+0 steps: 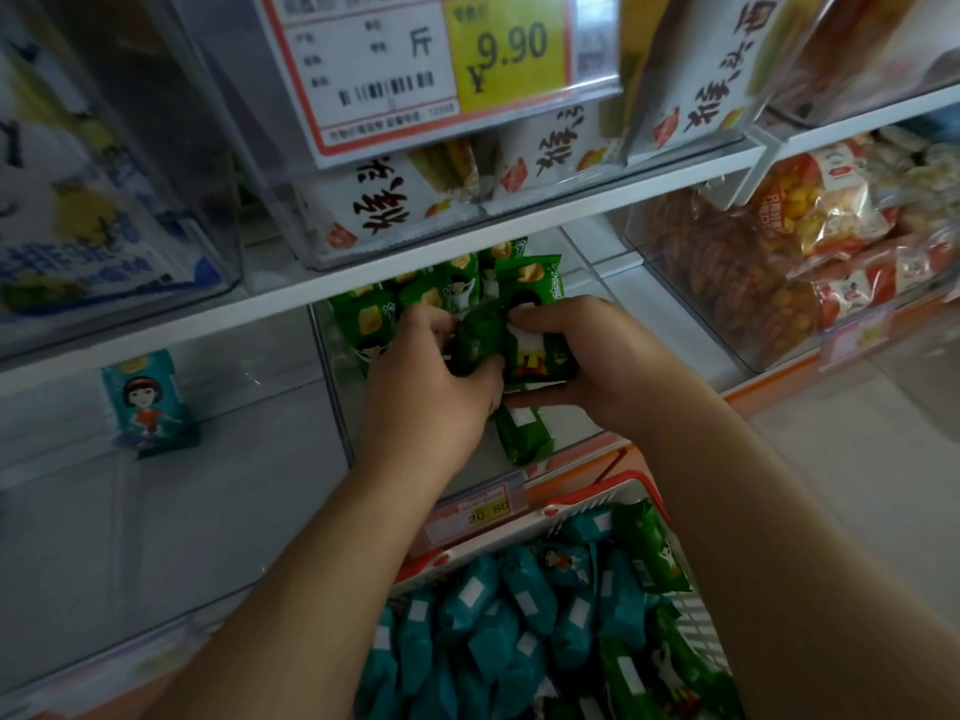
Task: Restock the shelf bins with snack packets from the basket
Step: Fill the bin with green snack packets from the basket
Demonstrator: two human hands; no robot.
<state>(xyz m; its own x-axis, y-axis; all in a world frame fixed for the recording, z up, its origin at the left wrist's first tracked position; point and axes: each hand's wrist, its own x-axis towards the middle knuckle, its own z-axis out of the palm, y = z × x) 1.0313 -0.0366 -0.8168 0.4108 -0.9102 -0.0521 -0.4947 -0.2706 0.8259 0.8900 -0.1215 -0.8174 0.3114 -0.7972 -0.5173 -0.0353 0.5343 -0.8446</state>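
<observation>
From the head view: both hands are in the middle bin [332, 387] on the lower shelf, the left hand [426, 387] and right hand [587, 356] clamped together round a bunch of green packets [514, 350]. One green packet [522, 433] lies loose near the bin's front edge. It could slide out, I'd say, if the bunch drops on it. Below, the basket [613, 491] mixes teal packets [519, 610] with green, so a wrong colour could land here.

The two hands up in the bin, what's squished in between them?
Green snack packets. The left hand and the right hand both grip them from opposite sides over the clear bin, seen from the head camera.
</observation>
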